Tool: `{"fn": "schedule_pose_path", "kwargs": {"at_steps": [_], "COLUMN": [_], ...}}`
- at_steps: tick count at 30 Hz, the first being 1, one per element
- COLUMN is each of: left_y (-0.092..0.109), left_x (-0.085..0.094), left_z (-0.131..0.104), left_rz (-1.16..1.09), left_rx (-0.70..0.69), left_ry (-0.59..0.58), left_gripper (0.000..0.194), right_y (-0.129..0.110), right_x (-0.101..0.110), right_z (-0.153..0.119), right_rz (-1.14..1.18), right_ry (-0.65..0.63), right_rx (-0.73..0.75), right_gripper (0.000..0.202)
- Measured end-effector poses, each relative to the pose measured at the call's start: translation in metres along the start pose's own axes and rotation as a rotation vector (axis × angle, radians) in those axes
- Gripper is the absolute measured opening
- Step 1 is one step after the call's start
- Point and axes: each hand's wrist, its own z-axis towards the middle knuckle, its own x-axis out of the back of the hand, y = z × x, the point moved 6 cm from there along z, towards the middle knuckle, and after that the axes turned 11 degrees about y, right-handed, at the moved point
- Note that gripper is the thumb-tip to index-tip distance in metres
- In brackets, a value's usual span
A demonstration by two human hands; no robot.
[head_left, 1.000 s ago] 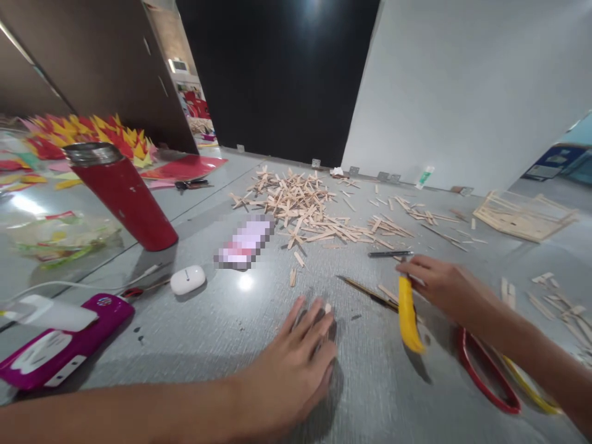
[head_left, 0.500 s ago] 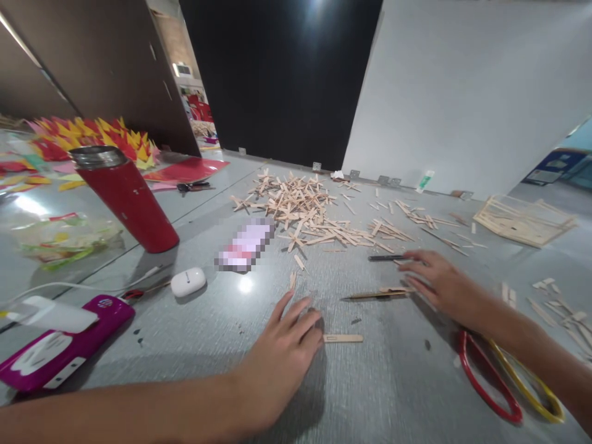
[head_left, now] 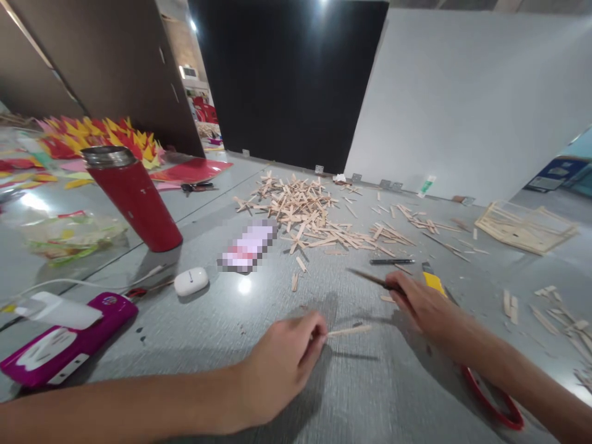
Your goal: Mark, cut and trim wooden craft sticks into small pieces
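My left hand (head_left: 289, 361) is pinched around one end of a flat wooden craft stick (head_left: 351, 331). The stick is lifted off the table, and its shadow falls below it. In my right hand (head_left: 409, 299) is a thin, pointed, brownish tool (head_left: 367, 276) that looks like a small file, its tip aimed left. The fingers are closed around its back end. A dark pen (head_left: 392, 261) lies just beyond that hand. A yellow box cutter (head_left: 433, 280) sits behind the right wrist, partly hidden. Under the right forearm a red scissor handle (head_left: 497, 401) shows.
A heap of wooden sticks (head_left: 300, 206) covers the table's back middle. To the left stand a red flask (head_left: 139, 206), a white earbud case (head_left: 191, 281), a purple power strip (head_left: 69, 339) and a blurred-out phone (head_left: 247, 246). A stick frame (head_left: 527, 228) rests at the right.
My left hand has closed on the craft stick and raised it from the table. My right hand has picked up the thin pointed tool and moved slightly towards me, away from the pen.
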Motion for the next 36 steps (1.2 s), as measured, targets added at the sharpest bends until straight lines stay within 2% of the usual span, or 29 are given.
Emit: {"fn": "schedule_pose_path", "kwargs": {"at_steps": [3, 5, 8, 13, 17, 21, 24, 27, 30, 33, 36], "left_y": [-0.002, -0.002, -0.005, -0.010, -0.010, -0.009, -0.012, -0.016, -0.019, -0.019, -0.019], "left_x": [0.001, 0.000, -0.005, -0.008, -0.007, -0.008, -0.011, -0.012, -0.012, -0.012, -0.013], "left_z": [0.003, 0.005, 0.004, 0.005, 0.006, 0.005, 0.005, 0.005, 0.007, 0.007, 0.007], "left_rz": [-0.208, -0.280, -0.367, -0.403, -0.403, -0.422, -0.447, -0.443, -0.466, -0.506, -0.511], "left_rx": [0.205, 0.298, 0.412, 0.429, 0.475, 0.518, 0.519, 0.546, 0.581, 0.608, 0.625], "left_ry": [-0.035, -0.073, -0.163, -0.181, -0.205, -0.261, -0.296, -0.310, -0.335, -0.374, -0.393], "left_gripper": [0.018, 0.025, 0.027, 0.020, 0.021, 0.021, 0.018, 0.014, 0.014, 0.017, 0.020], "right_y": [-0.007, -0.012, -0.019, -0.034, -0.043, -0.049, -0.056, -0.061, -0.063, -0.062, -0.055], "right_x": [0.006, 0.007, 0.006, -0.001, -0.006, -0.008, -0.006, -0.007, -0.016, -0.022, -0.020], "right_z": [0.000, 0.002, 0.002, -0.006, -0.016, -0.020, -0.022, -0.021, -0.022, -0.026, -0.032], "right_rz": [0.023, 0.045, 0.085, 0.148, 0.148, 0.109, 0.189, 0.258, 0.299, 0.295, 0.278], "right_ry": [0.027, 0.003, -0.054, -0.189, -0.269, -0.403, -0.496, -0.469, -0.418, -0.391, -0.368], "right_rx": [-0.021, -0.017, 0.004, 0.080, 0.146, 0.136, 0.098, 0.044, 0.012, 0.058, 0.098], "right_gripper": [0.024, 0.023, 0.032, 0.037, 0.030, 0.023, 0.021, 0.024, 0.035, 0.037, 0.044]}}
